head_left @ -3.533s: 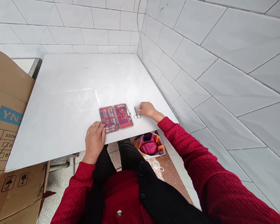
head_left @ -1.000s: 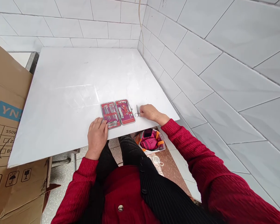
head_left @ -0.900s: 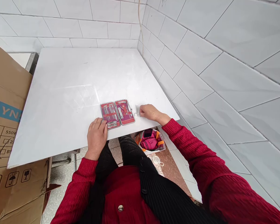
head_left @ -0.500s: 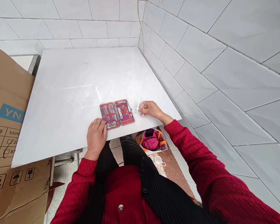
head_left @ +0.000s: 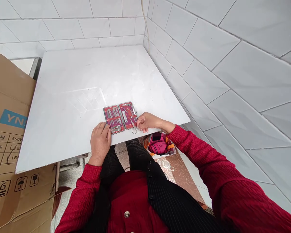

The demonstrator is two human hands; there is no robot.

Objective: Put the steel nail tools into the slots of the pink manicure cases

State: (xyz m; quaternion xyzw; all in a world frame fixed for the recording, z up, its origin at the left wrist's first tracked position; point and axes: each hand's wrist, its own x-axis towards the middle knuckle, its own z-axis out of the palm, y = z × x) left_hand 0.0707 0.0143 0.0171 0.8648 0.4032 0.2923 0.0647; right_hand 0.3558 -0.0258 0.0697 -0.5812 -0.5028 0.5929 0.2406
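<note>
An open manicure set case (head_left: 122,119) lies near the table's front edge, its two halves spread and lined in red. Nail tools are tucked in the left half, with a nail clipper (head_left: 115,128) along its lower side. Between the fingertips of my right hand (head_left: 147,122) is a small pair of silver scissors (head_left: 134,130). Their handle loops point toward me and the blades lie over the right half of the case. My left hand (head_left: 100,137) rests flat on the table, fingertips touching the case's lower left corner.
The white table (head_left: 70,74) meets a tiled wall (head_left: 203,71) on the right. Large cardboard boxes (head_left: 9,97) stand against its left side. Below the front edge, at right, sits a bag with pink cloth (head_left: 158,145), beside a white round object (head_left: 166,164).
My right hand has moved left and toward me, bringing the scissors from beside the case to over its right half. The scissors have turned. My left hand stays in place.
</note>
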